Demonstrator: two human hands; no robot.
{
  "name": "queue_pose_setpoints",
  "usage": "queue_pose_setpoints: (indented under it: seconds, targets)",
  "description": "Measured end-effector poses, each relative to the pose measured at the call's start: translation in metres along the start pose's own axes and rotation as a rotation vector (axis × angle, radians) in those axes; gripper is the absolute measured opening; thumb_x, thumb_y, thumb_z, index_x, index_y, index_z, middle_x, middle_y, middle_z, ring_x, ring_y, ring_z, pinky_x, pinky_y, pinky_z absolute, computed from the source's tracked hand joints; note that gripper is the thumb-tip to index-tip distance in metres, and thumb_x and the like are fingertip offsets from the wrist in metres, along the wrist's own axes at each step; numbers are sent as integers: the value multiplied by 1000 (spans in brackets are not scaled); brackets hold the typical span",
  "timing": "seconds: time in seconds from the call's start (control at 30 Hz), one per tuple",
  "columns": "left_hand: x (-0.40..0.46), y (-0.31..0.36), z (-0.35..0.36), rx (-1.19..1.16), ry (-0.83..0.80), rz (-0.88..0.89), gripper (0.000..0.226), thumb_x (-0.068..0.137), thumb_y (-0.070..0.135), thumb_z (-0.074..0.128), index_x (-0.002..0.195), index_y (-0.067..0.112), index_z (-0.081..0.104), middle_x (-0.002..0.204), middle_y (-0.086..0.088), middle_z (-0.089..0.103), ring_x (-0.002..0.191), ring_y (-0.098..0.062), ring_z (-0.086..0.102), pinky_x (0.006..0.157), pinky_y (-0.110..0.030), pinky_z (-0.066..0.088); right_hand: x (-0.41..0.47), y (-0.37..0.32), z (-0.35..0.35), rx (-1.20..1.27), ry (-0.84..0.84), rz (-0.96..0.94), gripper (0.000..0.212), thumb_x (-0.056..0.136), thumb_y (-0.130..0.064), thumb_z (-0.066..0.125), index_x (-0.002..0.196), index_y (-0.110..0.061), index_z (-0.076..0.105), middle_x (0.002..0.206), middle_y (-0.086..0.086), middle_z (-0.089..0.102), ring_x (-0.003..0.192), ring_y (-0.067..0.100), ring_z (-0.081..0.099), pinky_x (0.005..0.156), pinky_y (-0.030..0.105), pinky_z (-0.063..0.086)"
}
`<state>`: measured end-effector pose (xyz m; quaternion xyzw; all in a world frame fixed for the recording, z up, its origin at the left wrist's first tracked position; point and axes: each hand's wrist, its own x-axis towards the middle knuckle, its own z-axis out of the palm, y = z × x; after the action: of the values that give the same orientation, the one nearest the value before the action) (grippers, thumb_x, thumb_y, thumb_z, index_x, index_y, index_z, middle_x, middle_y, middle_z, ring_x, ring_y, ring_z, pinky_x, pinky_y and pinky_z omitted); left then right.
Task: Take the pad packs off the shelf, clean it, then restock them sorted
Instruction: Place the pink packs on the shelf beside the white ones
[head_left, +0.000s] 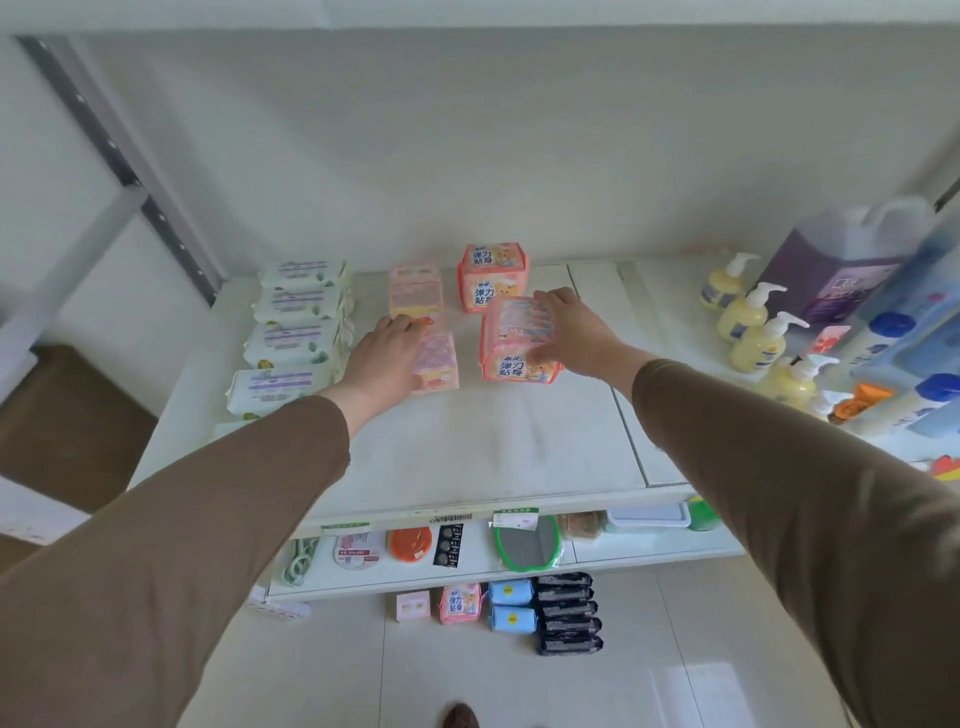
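On the white shelf (493, 441) stand a row of white-and-purple pad packs (296, 332) at the left, pale pink packs (415, 291) in the middle and coral-red packs (493, 275) to their right. My left hand (387, 358) grips a pale pink pack (439, 364) on the shelf. My right hand (571, 332) holds a coral-red pack (514, 343) from its right side, in front of the rear coral-red pack. More packs lie on the floor below: pink (460, 603), blue (511, 605) and black (569, 613).
Yellow pump bottles (753, 332), a purple jug (836, 260) and blue-capped bottles (893, 364) crowd the shelf's right end. A lower shelf (649, 545) carries small goods, among them a green-rimmed mirror (527, 545). A grey metal upright (119, 161) stands at the left.
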<state>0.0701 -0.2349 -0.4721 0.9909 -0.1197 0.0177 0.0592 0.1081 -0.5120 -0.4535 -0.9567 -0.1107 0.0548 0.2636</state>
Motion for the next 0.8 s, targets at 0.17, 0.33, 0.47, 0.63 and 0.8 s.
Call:
queue_pose_setpoints:
  seconds: [0.17,0.33,0.47,0.63,0.8]
  targets:
    - [26,-7,10,14,-19,-36,74,77,23,78,143,18,44,128,-6,49,120,-27,43,93,-39,46,32,3,6,-22,-16,6,97,67,-23,84,150,-19,35,141,2,41,123,28,49,96,35,46]
    - [44,-14,20,7,-24,-66,68,76,15,75,139,16,48,123,-6,48,117,-27,43,87,-40,48,59,8,13,-67,-11,-22,93,73,-21,82,152,-20,32,145,2,41,125,28,46,99,37,44]
    - [55,-19,28,14,-23,-81,62,76,13,74,133,14,50,121,-7,47,114,-27,43,82,-39,48,77,12,17,-52,-7,-26,88,74,-21,80,150,-23,35,146,0,41,124,29,46,99,37,44]
    - [64,-21,35,27,-31,-78,60,78,13,73,133,14,50,122,-6,47,115,-26,44,80,-37,47,93,15,22,-35,-34,-38,88,73,-19,79,149,-25,36,144,2,42,121,31,47,97,39,45]
    - [68,-22,38,26,-39,-72,62,78,14,73,135,15,48,124,-5,47,117,-26,44,82,-38,49,101,21,25,-46,-59,-45,91,71,-16,81,149,-24,35,144,4,41,121,31,46,97,40,46]
